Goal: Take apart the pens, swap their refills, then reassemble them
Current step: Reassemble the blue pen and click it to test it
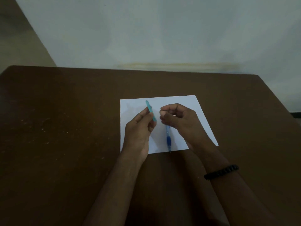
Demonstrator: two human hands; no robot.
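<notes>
**Disassembly Stage: First Pen Barrel Held Above the Paper**

We hold a teal pen barrel (151, 110) in the left hand (138, 129), pinched between thumb and fingertips at its lower end, so that the barrel tilts toward the upper left of the frame. We judge this grip leaves the near end free for work.

The right hand (176, 119) sits just beside it at frame centre, its fingers curled together. Whether they pinch a small part we cannot tell; the frame is dim.

A blue pen (168, 138) with a dark grip lies on the white paper (187, 103) below the right hand, tip pointing toward the lower edge of the frame. It appears intact.

The paper lies on the brown tabletop (65, 119) and, we judge, keeps small parts visible. A black bracelet (221, 172) circles the right wrist.
</notes>
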